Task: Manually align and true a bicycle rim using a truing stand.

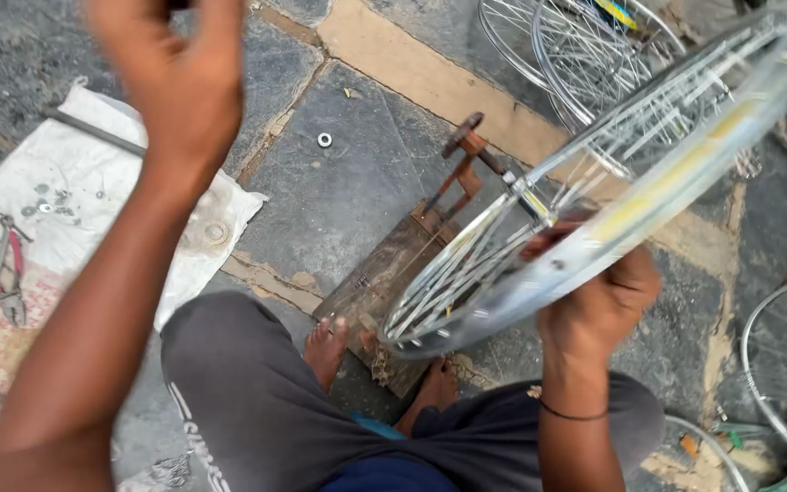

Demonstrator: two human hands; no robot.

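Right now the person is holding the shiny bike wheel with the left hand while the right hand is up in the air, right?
Not quite: the hands are swapped. In the head view the right hand grips the rim of the bike wheel, and the left hand is raised in the air, holding nothing that can be seen.

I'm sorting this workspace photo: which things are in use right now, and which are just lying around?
In use:
right hand gripping the wheel rim
wooden stand under the feet
left hand, raised and holding nothing I can see

Lying about:
pliers on the cloth
washer
spare wheels
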